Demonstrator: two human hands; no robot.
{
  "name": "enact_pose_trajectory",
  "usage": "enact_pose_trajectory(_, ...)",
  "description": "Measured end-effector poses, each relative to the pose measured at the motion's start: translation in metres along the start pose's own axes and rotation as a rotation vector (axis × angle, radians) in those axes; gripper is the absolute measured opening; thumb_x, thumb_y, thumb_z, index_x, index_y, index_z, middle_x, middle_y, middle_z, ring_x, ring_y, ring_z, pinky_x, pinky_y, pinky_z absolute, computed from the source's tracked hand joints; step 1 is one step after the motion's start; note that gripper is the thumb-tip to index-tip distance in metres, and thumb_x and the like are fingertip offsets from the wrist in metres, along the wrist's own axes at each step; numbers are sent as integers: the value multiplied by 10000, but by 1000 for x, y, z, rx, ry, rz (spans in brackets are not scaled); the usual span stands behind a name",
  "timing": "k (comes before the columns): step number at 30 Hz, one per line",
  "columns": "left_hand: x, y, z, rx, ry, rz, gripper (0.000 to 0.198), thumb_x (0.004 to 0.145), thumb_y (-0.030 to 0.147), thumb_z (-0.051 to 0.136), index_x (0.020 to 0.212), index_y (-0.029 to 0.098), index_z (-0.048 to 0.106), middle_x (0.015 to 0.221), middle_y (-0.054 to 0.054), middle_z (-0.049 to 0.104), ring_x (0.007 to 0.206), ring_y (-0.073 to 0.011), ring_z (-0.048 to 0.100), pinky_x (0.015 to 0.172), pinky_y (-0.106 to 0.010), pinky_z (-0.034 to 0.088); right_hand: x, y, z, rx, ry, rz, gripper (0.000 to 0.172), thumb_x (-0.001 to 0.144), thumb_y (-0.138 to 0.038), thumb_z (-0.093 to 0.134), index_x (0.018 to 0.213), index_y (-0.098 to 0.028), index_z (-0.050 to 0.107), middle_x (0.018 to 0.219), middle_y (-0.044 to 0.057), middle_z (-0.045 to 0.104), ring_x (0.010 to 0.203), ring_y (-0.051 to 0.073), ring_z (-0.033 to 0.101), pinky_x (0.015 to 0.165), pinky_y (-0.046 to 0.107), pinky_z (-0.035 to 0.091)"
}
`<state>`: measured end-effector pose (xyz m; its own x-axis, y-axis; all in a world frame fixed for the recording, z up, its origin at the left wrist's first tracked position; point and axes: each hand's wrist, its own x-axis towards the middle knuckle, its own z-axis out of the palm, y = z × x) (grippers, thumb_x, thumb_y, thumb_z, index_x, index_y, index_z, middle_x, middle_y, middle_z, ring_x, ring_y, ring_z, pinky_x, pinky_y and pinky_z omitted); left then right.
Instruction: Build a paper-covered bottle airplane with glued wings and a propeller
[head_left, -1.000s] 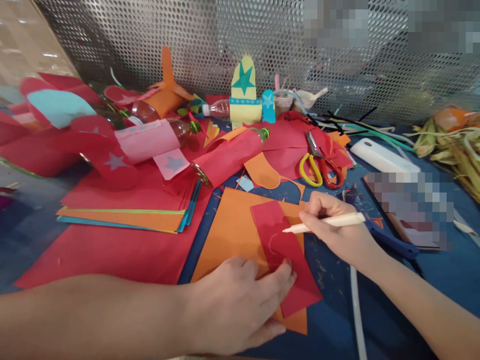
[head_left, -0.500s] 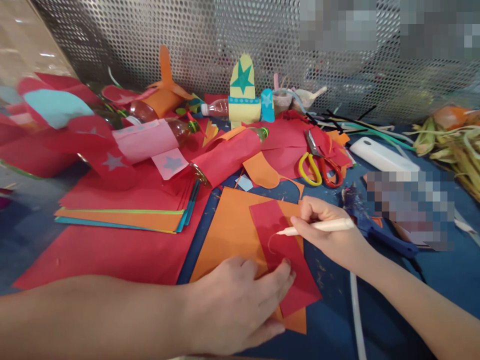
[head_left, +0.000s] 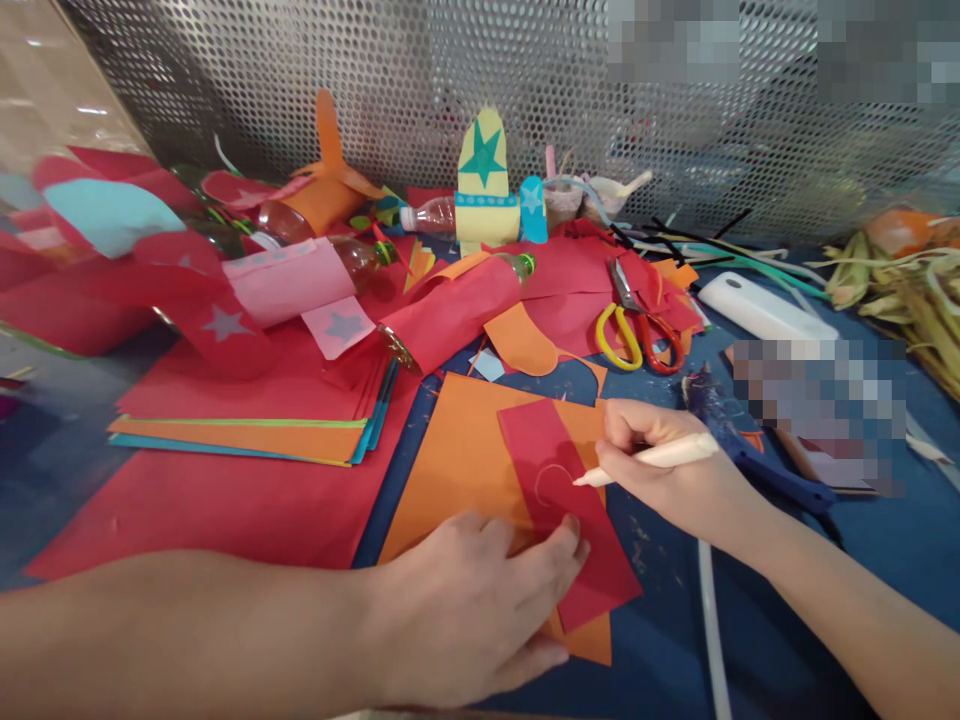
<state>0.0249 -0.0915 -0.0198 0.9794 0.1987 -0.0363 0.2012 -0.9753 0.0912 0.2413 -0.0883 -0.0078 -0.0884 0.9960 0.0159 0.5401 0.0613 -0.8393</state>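
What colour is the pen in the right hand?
The pen is creamy white, seen best in the head view.

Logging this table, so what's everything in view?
Sheet: one, orange, front centre
Strip: one, red, on sheet
Marker: one, white, at strip
Paper stack: one, multicoloured, left
Wrapped bottles: several, multicoloured, behind
Scraps: several, mixed, centre
Scissors: one, yellow/red, right
Cups: two, greyish, back
Tool: one, blue, right
Oblong object: one, white, right
Pixelated item: one, unclear, right
Strands: several, mixed, right
Husks: bunch, tan, far right
Mesh: one, silver, back
Left hand: one, on strip
Right hand: one, holding marker
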Motion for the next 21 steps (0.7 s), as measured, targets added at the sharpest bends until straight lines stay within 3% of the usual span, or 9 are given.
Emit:
enact_pose_trajectory(9,-1,1,0,-12,-9,-1,563,901,485,445,1308,96,453,1325,-135,546,607,-169,562,469,-333,442,-2,0,2,-99,-48,-99,305,749,-147,479,577,-223,238,526,-75,261,458,84,260,414,216,235)
enact_pose_trajectory(21,0,1,0,12,7,-4,584,908,498,426,1334,99,444,1340,-93,552,572,-160,549,468,-340,435,-4,-3,9,30,-127,-60,287,787,-185,481,588,-226,279,531,-85,289,455,75,273,414,198,254)
